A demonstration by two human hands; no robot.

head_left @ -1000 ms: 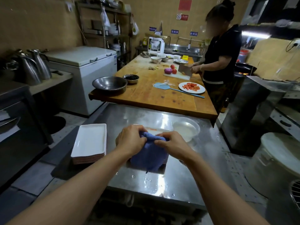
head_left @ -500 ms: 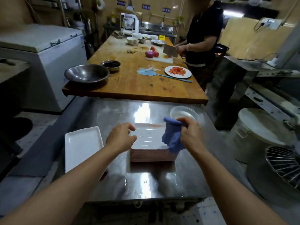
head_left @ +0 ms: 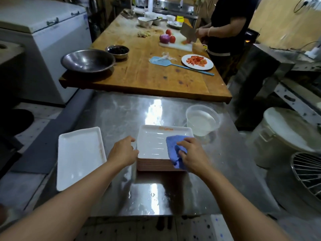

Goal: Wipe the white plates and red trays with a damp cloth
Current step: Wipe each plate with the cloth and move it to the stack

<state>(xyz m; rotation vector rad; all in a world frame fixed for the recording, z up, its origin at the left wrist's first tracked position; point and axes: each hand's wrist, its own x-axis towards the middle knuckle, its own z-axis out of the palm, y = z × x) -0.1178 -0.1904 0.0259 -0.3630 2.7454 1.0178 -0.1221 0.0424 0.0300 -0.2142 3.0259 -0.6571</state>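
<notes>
On the plate stack, the right hand grips the blue cloth (bunched); the left hand holds the stack's left edge.

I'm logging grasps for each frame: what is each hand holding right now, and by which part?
The right hand grips the blue cloth by its bunched middle. The left hand holds the left rim of the top plate.
</notes>
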